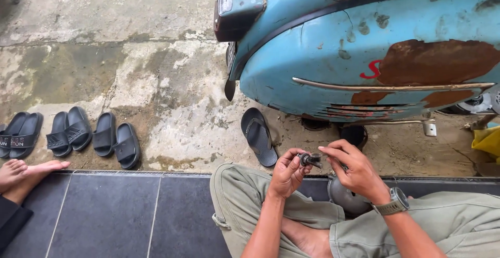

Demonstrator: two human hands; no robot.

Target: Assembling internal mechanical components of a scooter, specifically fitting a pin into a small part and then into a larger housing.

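Concrete yard (pixel 156 81) — both hands (pixel 288 173) pinch small dark part (pixel 310 159)

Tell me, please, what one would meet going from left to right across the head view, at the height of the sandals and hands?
Three pairs of black slide sandals → single dark sandal → left hand → small dark metal part → right hand → yellow cloth.

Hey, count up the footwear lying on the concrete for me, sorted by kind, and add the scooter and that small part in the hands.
Black slide sandals: 6
Dark flip-flop: 1
Blue rusty scooter: 1
Small dark metal part, held by left hand and right hand: 1
Total: 9
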